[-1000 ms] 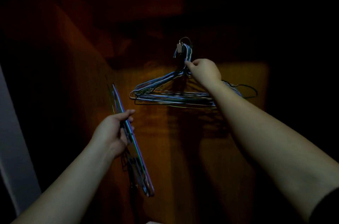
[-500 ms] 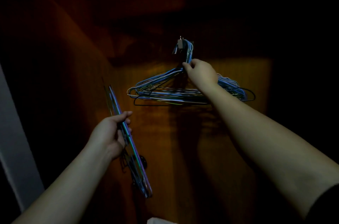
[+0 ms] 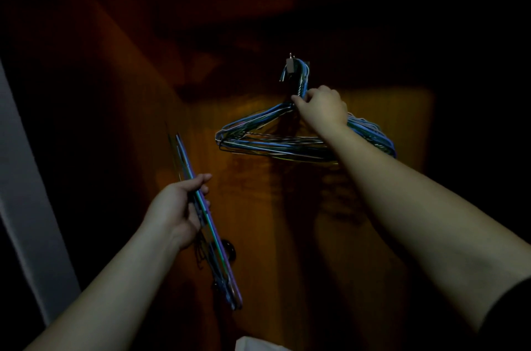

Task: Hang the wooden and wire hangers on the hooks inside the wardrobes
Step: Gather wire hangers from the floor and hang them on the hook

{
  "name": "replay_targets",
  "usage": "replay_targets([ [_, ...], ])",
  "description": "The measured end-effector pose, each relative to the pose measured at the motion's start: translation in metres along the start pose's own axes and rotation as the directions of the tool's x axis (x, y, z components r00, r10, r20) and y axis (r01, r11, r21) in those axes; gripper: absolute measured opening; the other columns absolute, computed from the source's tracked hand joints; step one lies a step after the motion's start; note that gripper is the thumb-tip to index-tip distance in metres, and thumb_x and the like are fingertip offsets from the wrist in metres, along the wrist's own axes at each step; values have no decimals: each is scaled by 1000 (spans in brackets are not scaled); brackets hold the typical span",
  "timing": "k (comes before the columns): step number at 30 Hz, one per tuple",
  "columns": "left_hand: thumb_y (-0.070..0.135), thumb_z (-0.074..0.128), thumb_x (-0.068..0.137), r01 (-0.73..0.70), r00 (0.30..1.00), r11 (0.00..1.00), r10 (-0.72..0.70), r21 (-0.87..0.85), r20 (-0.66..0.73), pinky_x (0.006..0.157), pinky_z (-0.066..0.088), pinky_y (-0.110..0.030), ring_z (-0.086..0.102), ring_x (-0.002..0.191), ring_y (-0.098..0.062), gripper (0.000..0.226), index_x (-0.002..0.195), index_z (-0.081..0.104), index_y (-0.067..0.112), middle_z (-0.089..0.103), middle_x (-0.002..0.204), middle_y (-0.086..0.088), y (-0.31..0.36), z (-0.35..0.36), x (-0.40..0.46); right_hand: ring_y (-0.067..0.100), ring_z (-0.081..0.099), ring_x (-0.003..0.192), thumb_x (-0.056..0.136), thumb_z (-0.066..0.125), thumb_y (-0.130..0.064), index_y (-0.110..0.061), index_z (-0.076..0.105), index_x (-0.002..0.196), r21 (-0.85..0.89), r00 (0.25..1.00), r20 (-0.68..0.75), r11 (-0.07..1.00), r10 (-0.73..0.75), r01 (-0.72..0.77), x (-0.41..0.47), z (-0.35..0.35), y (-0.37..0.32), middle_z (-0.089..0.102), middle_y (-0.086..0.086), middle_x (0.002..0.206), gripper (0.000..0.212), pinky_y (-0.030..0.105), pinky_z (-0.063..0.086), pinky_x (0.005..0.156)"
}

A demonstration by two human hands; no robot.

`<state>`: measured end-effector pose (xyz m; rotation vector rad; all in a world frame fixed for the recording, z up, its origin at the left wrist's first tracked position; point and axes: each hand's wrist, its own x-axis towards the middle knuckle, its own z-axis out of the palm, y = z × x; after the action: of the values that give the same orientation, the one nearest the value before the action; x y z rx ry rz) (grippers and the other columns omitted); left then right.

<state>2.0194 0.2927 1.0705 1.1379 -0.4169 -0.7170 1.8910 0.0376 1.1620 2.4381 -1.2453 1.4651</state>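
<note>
On the hook (image 3: 291,63) inside the dark wardrobe hang the wire hangers (image 3: 267,142); the right hand (image 3: 323,109) pinches their necks. Lower left, the left hand (image 3: 176,208) grips a second bunch (image 3: 212,235).

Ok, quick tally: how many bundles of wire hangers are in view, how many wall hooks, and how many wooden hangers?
Bundles of wire hangers: 2, the hung bundle gripped by the right hand, and the held bundle in the left hand
Wall hook: 1
Wooden hangers: 0 visible
Total: 3
Single wires too tangled to count.
</note>
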Motion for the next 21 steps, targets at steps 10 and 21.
replay_targets([
  [10,17,49,97,12,1000,1000,-12,8,21,56,34,-24,40,51,-11,19,92,66,11,47,59,5,-2,-10,-3,27,51,108,96,42,-57,-14,64,115,-71,1000,0,997,-17,17,-1,-3,0,58,7,113,52,41,41,86],
  [21,18,47,99,37,985,997,-49,74,163,46,37,-21,44,50,-11,19,96,65,11,49,67,2,-18,-36,-20,20,51,93,96,54,-44,-13,58,94,298,985,-2,940,-171,164,-76,-5,-38,51,3,96,31,32,38,79],
])
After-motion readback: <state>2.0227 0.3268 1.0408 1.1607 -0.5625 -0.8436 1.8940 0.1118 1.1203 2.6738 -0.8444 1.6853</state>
